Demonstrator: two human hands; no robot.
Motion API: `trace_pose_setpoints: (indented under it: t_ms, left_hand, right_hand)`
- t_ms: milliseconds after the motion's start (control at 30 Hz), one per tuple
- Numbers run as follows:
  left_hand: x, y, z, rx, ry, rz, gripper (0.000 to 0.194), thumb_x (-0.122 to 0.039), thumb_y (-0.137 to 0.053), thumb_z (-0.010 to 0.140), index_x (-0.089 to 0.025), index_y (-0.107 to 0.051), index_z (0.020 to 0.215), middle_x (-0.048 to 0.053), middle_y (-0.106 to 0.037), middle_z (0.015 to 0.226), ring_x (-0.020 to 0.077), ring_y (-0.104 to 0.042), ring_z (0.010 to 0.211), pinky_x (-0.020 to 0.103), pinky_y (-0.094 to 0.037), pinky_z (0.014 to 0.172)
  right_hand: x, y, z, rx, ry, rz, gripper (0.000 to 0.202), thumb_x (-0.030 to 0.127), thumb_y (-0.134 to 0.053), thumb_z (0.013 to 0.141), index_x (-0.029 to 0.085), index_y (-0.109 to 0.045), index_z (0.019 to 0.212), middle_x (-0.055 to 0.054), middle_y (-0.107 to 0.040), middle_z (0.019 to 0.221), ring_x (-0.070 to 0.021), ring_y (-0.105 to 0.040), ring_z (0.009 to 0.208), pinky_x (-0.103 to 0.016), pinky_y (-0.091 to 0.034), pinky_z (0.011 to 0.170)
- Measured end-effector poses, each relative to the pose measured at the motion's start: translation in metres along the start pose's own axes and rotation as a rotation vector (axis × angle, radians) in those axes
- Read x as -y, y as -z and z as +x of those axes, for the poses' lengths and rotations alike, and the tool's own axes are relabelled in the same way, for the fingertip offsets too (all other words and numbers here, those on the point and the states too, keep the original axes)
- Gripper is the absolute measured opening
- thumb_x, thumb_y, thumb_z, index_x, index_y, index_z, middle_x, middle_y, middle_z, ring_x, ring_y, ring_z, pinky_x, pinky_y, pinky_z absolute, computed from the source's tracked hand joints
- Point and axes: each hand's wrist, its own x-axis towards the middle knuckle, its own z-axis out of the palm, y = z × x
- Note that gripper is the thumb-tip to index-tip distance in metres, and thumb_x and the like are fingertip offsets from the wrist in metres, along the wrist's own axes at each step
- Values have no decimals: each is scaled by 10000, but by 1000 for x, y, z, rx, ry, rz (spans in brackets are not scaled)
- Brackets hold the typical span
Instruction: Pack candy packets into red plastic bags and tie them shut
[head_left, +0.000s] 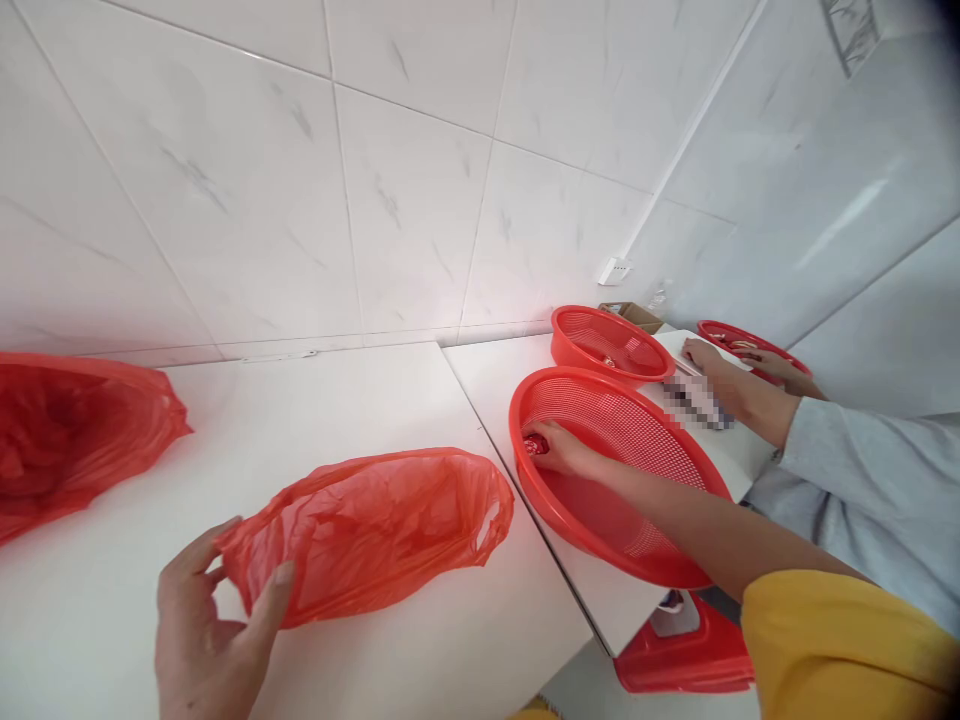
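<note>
On the white table lies an open red plastic bag (375, 530), its mouth spread wide and a handle hole at its right end. My left hand (214, 620) has the bag's left end between thumb and fingers. My right hand (559, 447) reaches inside a large red plastic basket (622, 470) with mesh walls. Between its fingers is a small red packet with white marks (535, 444), close to the basket's left wall. The packet's contents cannot be made out.
Another red bag (82, 430) lies at the far left. A smaller red basket (611, 340) stands behind the large one. At right, a person in a grey sleeve (855, 440) works near a further red basket (799, 362). A red stool (690, 660) stands below.
</note>
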Motion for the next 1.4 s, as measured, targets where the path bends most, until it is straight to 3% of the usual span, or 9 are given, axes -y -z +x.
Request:
trace_pose_setpoints:
  t_ms: [167,333,433,567,700,967,1133,1267,1400]
  left_hand:
    - [0,-3,-7,-27,-21,-173,716,-441,-696,631,-237,-431,1264,97,-501,1201,217,-560,881,208,-448,451]
    - [7,-5,-6,15,-61,-270,628,-346,-680,696,-244,-406,1253,77,-516,1106,157,-552,803,258,-502,584]
    - [11,-5,-7,59,-74,-299,598,-320,-665,729,-258,-390,1257,77,-501,1128,149,-551,822,271,-507,628]
    - [14,-5,-7,79,-97,-327,563,-305,-657,753,-260,-390,1246,77,-490,1141,134,-544,810,266,-497,644]
    - [15,-5,-6,73,-124,-320,501,-297,-635,780,-266,-403,1222,59,-502,1103,118,-530,767,269,-490,652]
    - [13,-2,7,17,-140,-245,590,-325,-655,759,-301,-357,1267,76,-462,1251,187,-543,984,336,-498,756]
    - [-5,4,37,59,-118,-226,705,-373,-663,740,-312,-305,1343,99,-377,1391,258,-447,1212,427,-458,898]
    - [-27,6,52,206,-58,-167,719,-394,-682,711,-306,-349,1342,82,-464,1336,249,-493,1164,373,-466,853]
    - [-45,4,61,389,71,-130,284,-456,-619,751,-201,-607,876,20,-636,803,179,-598,744,275,-444,629]
  right_hand:
    - [14,26,4,5,-38,136,255,200,-583,725,212,-586,980,-80,-655,1037,-225,-623,922,-344,-506,811]
    - [89,56,-40,-479,140,-72,335,242,-599,725,295,-571,1054,-50,-542,1167,-238,-548,1064,-367,-451,922]
    - [141,31,-69,-542,439,-119,327,267,-580,764,371,-574,1075,-49,-464,1207,-277,-510,1117,-424,-465,914]
    - [177,-41,-62,-171,615,-62,434,186,-505,792,423,-535,1155,-33,-465,1250,-263,-502,1139,-416,-511,864]
    - [168,-76,-45,-121,546,-58,523,291,-643,747,377,-485,1238,-44,-434,1338,-301,-424,1242,-486,-470,944]
    - [91,-61,-112,-410,458,-3,160,233,-488,881,253,-614,978,-41,-659,939,-179,-639,874,-283,-532,749]
    - [53,-77,-122,-443,305,-68,249,358,-539,846,249,-635,1047,-56,-669,1074,-223,-640,977,-331,-528,836]
    - [54,-80,-107,-389,-14,145,374,486,-459,859,234,-627,1078,-74,-680,1077,-239,-644,965,-332,-535,776]
    - [86,-80,-78,-333,-172,369,397,532,-414,846,214,-635,759,-47,-676,725,-197,-620,623,-284,-477,548]
